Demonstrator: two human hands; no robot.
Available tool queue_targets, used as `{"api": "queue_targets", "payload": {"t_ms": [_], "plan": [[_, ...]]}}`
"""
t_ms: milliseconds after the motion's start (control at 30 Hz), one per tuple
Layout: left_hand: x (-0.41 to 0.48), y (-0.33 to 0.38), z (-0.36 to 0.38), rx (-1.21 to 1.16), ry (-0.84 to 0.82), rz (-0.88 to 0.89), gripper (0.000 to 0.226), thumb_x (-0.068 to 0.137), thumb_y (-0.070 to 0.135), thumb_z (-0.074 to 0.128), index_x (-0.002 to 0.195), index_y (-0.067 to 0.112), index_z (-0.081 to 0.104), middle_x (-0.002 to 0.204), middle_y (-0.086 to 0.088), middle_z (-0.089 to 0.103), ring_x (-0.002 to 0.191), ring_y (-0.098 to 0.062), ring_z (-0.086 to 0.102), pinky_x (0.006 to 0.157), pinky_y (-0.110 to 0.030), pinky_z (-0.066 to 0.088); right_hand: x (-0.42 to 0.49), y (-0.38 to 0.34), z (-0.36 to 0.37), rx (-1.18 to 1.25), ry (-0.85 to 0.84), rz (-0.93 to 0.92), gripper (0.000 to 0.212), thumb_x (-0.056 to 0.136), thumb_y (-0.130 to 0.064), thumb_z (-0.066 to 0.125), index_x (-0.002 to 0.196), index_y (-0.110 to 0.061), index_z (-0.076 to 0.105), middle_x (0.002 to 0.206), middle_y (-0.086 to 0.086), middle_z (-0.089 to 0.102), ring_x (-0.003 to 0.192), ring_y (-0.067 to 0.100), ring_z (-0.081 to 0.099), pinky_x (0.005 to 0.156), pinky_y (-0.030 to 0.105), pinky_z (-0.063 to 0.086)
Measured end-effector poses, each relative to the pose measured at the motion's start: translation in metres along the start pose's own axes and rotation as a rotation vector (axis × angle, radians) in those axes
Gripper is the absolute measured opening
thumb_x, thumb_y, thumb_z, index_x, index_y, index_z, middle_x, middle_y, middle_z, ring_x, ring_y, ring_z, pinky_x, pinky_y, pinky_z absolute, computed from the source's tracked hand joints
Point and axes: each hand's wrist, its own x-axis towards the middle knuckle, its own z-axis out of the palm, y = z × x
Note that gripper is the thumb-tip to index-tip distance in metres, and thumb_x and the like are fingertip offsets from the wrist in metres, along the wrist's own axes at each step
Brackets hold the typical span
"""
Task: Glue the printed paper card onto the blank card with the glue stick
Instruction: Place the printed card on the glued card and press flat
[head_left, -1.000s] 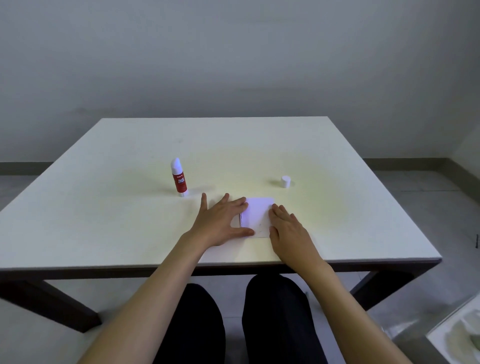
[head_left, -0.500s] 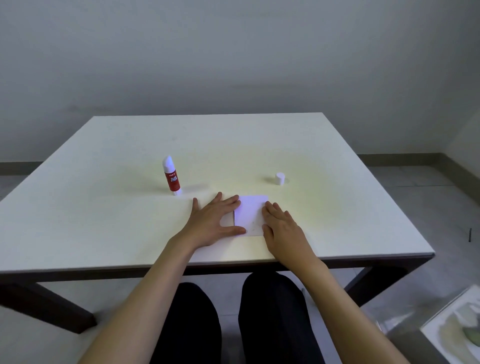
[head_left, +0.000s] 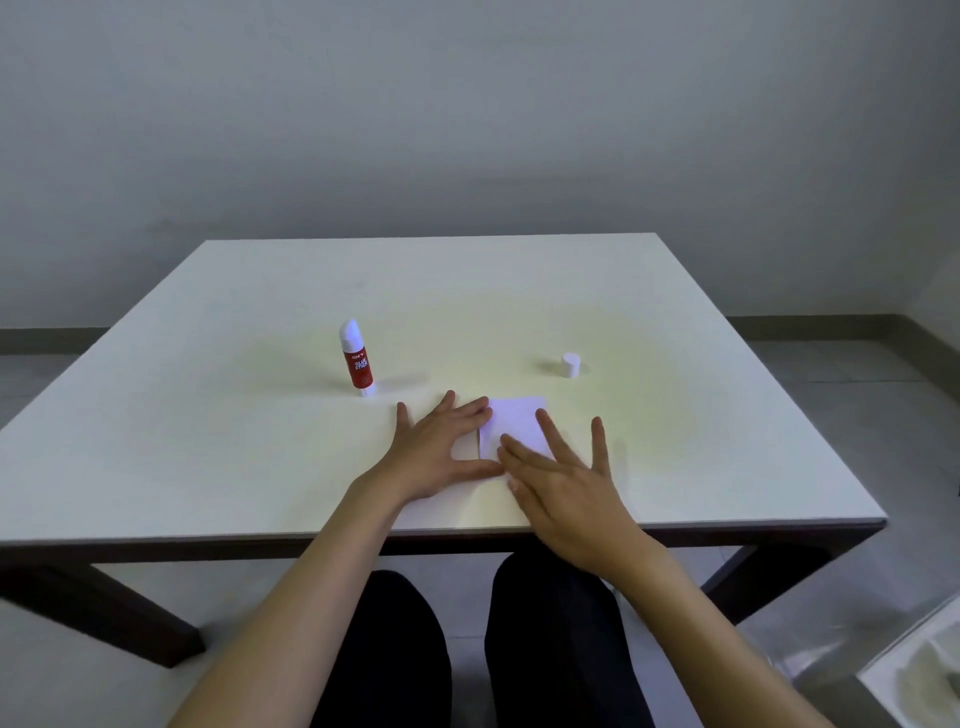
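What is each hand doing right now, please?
Left hand: open, flat on the card's left edge.
Right hand: open, fingers spread over the card, holding nothing.

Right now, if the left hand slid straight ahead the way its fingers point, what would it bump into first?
Probably the white cap. The left hand lies flat, its fingers pointing forward and to the right, past the card. The glue stick stands off to the left of that line. Depth is hard to judge, so it might slip past.

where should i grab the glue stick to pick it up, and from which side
Grip the glue stick around its red labelled barrel, coming from the near left with the left hand. It stands upright and uncapped, so avoid the exposed white tip; the table around it is clear.
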Motion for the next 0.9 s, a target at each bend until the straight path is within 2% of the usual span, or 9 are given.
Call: {"api": "queue_targets", "payload": {"t_ms": [67, 167, 233, 300, 400, 467, 600, 767, 900], "plan": [[0.0, 0.001, 0.0, 0.002, -0.005, -0.001, 0.078, 0.08, 0.057, 0.059, 0.147, 0.032, 0.027, 0.157, 0.022, 0.015, 0.149, -0.01, -0.001, 0.113, -0.057, -0.014, 0.012, 0.008, -0.001, -0.084, -0.087, -0.002, 0.052, 0.099, -0.042, 0.014, 0.149, -0.028, 0.024, 0.157, -0.016, 0.024, 0.149, 0.021, -0.007, 0.097, 0.047, -0.04], [0.001, 0.002, -0.001, 0.018, -0.016, -0.012, 0.078, 0.081, 0.057, 0.059, 0.148, 0.033, 0.026, 0.157, 0.022, 0.014, 0.149, -0.011, -0.001, 0.113, -0.058, -0.013, 0.045, 0.023, -0.009, -0.175, -0.209, 0.13, 0.057, 0.098, -0.049, 0.008, 0.151, -0.029, 0.004, 0.161, -0.017, 0.004, 0.148, 0.023, -0.017, 0.104, 0.057, -0.03], [0.001, 0.002, -0.002, 0.036, -0.021, -0.011, 0.08, 0.08, 0.058, 0.058, 0.148, 0.033, 0.025, 0.157, 0.022, 0.014, 0.149, -0.011, -0.001, 0.113, -0.059, -0.011, 0.058, 0.02, -0.012, -0.197, -0.248, 0.166, 0.062, 0.096, -0.054, 0.006, 0.152, -0.028, 0.001, 0.161, -0.015, 0.001, 0.147, 0.024, -0.02, 0.105, 0.058, -0.027], [0.002, 0.002, -0.001, 0.037, -0.02, -0.01, 0.08, 0.08, 0.058, 0.058, 0.148, 0.035, 0.022, 0.157, 0.022, 0.015, 0.149, -0.011, -0.001, 0.113, -0.06, -0.011, 0.049, 0.01, -0.008, -0.164, -0.248, 0.071, 0.067, 0.092, -0.06, 0.002, 0.151, -0.03, -0.002, 0.16, -0.017, -0.004, 0.146, 0.022, -0.023, 0.104, 0.055, -0.03], [0.003, -0.001, 0.001, 0.053, 0.002, -0.001, 0.078, 0.082, 0.056, 0.057, 0.148, 0.035, 0.022, 0.157, 0.022, 0.015, 0.149, -0.01, 0.0, 0.114, -0.061, -0.01, 0.023, 0.006, 0.001, -0.064, -0.245, -0.074, 0.072, 0.082, -0.068, -0.006, 0.149, -0.04, -0.006, 0.153, -0.028, -0.014, 0.144, 0.019, -0.027, 0.1, 0.05, -0.036], [0.002, -0.001, 0.001, 0.051, 0.001, 0.001, 0.082, 0.08, 0.06, 0.057, 0.148, 0.035, 0.02, 0.157, 0.022, 0.015, 0.148, -0.01, 0.0, 0.113, -0.059, -0.01, 0.03, 0.015, -0.005, -0.071, -0.28, -0.028, 0.066, 0.086, -0.065, -0.004, 0.148, -0.043, -0.005, 0.154, -0.029, -0.01, 0.144, 0.019, -0.027, 0.101, 0.052, -0.034], [0.002, 0.001, 0.0, 0.099, 0.003, -0.01, 0.087, 0.077, 0.064, 0.056, 0.149, 0.035, 0.018, 0.158, 0.021, 0.015, 0.149, -0.009, 0.002, 0.114, -0.061, -0.008, 0.058, 0.019, -0.018, -0.146, -0.312, 0.103, 0.061, 0.096, -0.056, 0.008, 0.151, -0.033, -0.003, 0.16, -0.018, -0.004, 0.146, 0.022, -0.022, 0.11, 0.06, -0.023], [0.002, 0.0, 0.0, 0.064, 0.02, -0.004, 0.083, 0.079, 0.061, 0.058, 0.148, 0.034, 0.022, 0.157, 0.022, 0.017, 0.148, -0.009, 0.003, 0.113, -0.063, -0.008, 0.027, 0.007, -0.003, -0.085, -0.264, -0.106, 0.072, 0.085, -0.069, 0.001, 0.149, -0.038, -0.006, 0.159, -0.021, -0.008, 0.145, 0.018, -0.025, 0.104, 0.052, -0.033], [0.002, -0.002, 0.002, 0.075, 0.011, -0.006, 0.086, 0.077, 0.065, 0.055, 0.149, 0.035, 0.019, 0.157, 0.021, 0.016, 0.148, -0.008, 0.001, 0.114, -0.061, -0.009, 0.041, 0.024, -0.01, -0.116, -0.334, -0.039, 0.061, 0.092, -0.062, 0.004, 0.147, -0.042, -0.012, 0.158, -0.023, -0.01, 0.144, 0.017, -0.025, 0.105, 0.053, -0.03]]}}
